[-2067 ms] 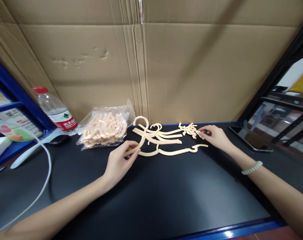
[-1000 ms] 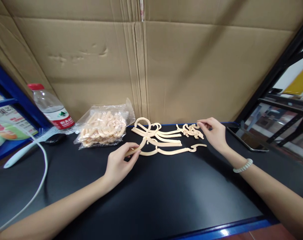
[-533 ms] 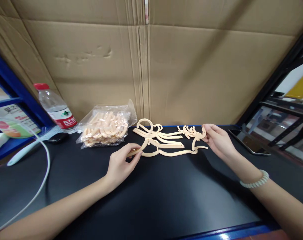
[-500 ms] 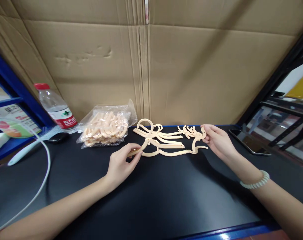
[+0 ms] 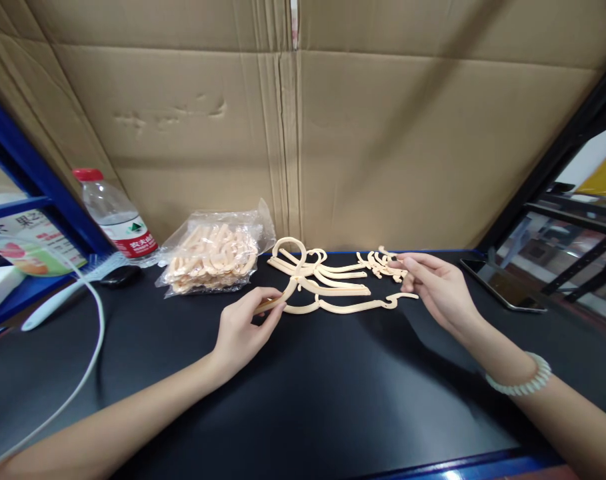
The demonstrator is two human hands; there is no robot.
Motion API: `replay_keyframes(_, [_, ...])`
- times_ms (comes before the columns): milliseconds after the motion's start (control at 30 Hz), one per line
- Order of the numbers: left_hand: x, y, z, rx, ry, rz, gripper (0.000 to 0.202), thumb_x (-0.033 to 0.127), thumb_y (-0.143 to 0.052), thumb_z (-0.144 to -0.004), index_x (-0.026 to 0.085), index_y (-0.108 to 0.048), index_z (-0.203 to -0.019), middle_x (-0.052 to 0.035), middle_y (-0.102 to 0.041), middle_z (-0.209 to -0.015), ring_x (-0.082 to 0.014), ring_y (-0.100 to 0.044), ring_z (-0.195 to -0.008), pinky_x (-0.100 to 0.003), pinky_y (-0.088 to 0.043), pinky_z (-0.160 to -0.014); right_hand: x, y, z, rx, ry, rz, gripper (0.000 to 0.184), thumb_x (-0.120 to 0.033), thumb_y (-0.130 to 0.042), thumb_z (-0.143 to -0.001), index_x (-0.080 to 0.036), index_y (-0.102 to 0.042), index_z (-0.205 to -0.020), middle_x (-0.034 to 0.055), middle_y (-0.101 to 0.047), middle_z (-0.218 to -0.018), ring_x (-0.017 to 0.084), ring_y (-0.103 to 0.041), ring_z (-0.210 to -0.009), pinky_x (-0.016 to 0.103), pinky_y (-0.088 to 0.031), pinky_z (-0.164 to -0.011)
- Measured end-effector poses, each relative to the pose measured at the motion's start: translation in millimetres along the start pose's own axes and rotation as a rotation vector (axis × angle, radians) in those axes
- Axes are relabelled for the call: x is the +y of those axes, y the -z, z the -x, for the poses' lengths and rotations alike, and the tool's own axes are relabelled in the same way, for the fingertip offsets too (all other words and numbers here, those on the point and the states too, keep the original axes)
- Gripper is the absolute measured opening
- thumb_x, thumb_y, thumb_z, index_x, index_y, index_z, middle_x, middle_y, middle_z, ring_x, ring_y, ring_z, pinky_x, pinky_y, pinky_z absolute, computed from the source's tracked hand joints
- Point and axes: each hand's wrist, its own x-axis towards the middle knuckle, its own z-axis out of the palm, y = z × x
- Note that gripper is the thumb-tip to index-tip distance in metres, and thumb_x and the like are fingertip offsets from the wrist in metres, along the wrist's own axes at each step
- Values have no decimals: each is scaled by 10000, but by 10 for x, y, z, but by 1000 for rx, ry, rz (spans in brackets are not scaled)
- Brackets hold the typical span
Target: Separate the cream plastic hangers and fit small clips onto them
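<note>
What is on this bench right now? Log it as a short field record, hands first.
Left hand: pinches the near end of a cream hanger piece
Right hand: touches the small hooks; grip unclear
Between the hands: loose hanger parts lying flat
Left of them: clear bag of parts, water bottle, white cable
Right: dark phone
Surface: black bench
Behind: cardboard

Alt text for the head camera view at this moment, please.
A person's left hand pinches one end of a cream plastic hanger lying on a black table, while the right hand rests at a pile of small clips. A bag of parts lies behind, against cardboard.
</note>
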Motion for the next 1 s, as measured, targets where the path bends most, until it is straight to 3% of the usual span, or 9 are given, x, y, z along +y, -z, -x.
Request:
replay_keyframes(100, [1,2,-1,-2,-7,0,88,262,-561,-882,186,-591,-912,-18,-674,-821,-141,-663,-688,-228,-550,-650,53,-11,14,2,-28,3,309,-451,-795,-703,-172,-723,-813,93,-702,-881,133,-589,-593,288,-547,-585])
replay_keyframes(200, [-8,1,1,-5,-23,3,73,241,-575,-876,184,-592,-918,-13,-671,-819,-135,-664,-685,-219,-547,-648,130,-10,21,7,-89,-24,315,-415,-830,-666,-170,-696,-812,85,-702,-871,161,-639,-689,270,-551,-616])
replay_keyframes(433, [-15,-5,13,-18,-13,8,90,260,-567,-875,183,-596,-910,-19,-678,-818,-143,-675,-687,-222,-560,-654,204,-44,65,-96,-257,-159,450,-329,-874,-616,-234,-626,-979,38,-688,-933,181,-654,-817,253,-546,-639])
replay_keyframes(533, [-11,-8,16,-18,-11,15,88,256,-568,-876,181,-592,-915,-24,-679,-820,-145,-677,-694,-223,-562,-662,220,-65,89,-160,-272,-150,350,-360,-870,-627,-216,-668,-874,49,-673,-994,193,-630,-921,270,-546,-728])
replay_keyframes(700, [-17,-12,19,-11,-29,23,63,227,-576,-875,184,-591,-918,-16,-675,-825,-135,-672,-694,-214,-560,-660,276,-86,120,-129,-215,-80,307,-369,-894,-572,-201,-698,-738,32,-627,-818,160,-591,-723,295,-541,-662])
replay_keyframes(833, [-24,-13,20,-17,-44,11,55,214,-585,-870,182,-595,-914,-16,-674,-825,-131,-667,-696,-213,-556,-663,300,-92,135,-165,-266,-138,291,-340,-882,-614,-194,-706,-794,0,-574,-738,125,-539,-656,269,-520,-657])
replay_keyframes(1000, [-18,-13,21,-14,-59,18,44,195,-590,-865,179,-603,-903,-13,-675,-813,-126,-664,-681,-204,-549,-653,288,-87,144,-386,-366,-263,184,-332,-775,-779,-190,-659,-761,16,-612,-848,151,-591,-820,285,-513,-815])
